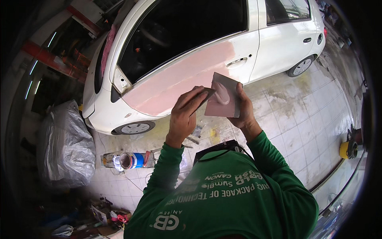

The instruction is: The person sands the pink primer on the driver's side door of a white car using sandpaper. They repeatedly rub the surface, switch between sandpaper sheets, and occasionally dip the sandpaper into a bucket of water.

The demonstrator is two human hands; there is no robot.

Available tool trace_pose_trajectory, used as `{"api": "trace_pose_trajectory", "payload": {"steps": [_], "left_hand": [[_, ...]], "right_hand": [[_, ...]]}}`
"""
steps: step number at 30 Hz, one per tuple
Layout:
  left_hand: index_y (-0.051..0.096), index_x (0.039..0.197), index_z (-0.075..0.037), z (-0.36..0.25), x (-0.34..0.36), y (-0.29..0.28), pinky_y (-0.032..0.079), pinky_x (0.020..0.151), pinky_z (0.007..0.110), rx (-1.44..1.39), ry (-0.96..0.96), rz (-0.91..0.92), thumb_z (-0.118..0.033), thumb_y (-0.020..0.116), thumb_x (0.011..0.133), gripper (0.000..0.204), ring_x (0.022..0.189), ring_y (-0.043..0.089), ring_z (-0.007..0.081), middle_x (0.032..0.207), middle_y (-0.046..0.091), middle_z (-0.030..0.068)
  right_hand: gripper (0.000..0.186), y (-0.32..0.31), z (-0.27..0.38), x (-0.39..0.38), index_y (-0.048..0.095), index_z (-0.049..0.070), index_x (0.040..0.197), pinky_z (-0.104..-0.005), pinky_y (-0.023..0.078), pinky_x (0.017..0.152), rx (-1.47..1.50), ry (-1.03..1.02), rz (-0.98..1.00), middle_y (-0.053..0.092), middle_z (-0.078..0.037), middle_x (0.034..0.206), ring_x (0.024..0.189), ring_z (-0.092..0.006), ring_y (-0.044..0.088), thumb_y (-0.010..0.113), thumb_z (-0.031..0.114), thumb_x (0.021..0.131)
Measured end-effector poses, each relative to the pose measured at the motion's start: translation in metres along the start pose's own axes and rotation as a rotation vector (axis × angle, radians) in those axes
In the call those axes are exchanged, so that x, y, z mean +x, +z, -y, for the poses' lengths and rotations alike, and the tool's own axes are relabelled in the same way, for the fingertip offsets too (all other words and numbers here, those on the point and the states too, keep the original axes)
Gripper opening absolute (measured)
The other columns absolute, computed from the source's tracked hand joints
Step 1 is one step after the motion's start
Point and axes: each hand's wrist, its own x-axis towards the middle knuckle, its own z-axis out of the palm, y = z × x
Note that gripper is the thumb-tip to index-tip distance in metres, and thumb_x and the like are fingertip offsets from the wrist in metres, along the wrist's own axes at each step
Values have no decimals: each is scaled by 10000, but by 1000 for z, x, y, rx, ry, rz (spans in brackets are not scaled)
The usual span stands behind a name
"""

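Observation:
My left hand (184,114) is closed around a small dark spreader (207,93), whose edge is at the left side of a square grey mixing board (232,107). My right hand (245,109) grips that board by its right side. A glossy blob of pinkish filler (221,93) lies on the board, with a pink smear below it. Beyond my hands, the white car (282,44) has a long matte pink patch (159,91) across its front door.
A silver-covered object (65,147) stands at left. A metal stand (107,160) with a blue-banded can (131,160) sits on tiles. A yellow container (346,149) is at right, assorted clutter (101,215) at lower left, red beams (51,57) upper left.

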Motion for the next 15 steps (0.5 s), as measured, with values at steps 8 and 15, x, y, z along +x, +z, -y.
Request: {"api": "trace_pose_trajectory", "payload": {"steps": [8, 15], "left_hand": [[737, 1214, -105, 40, -8, -33, 559, 1002, 410, -20, -117, -38, 144, 501, 846, 503, 1163, 674, 308, 1245, 717, 106], [778, 1084, -117, 11, -20, 17, 551, 991, 393, -71, -33, 207, 120, 590, 746, 454, 1135, 674, 271, 1153, 748, 43]], "right_hand": [[631, 38, 21, -16, 481, -15, 1450, -352, 503, 972, -714, 39, -3, 616, -150, 1311, 1182, -230, 598, 449, 494, 1078], [444, -20, -10, 25, 584, -42, 1289, -292, 506, 829, -665, -18, -332, 674, -80, 1002, 939, -162, 634, 514, 345, 1084]]}}
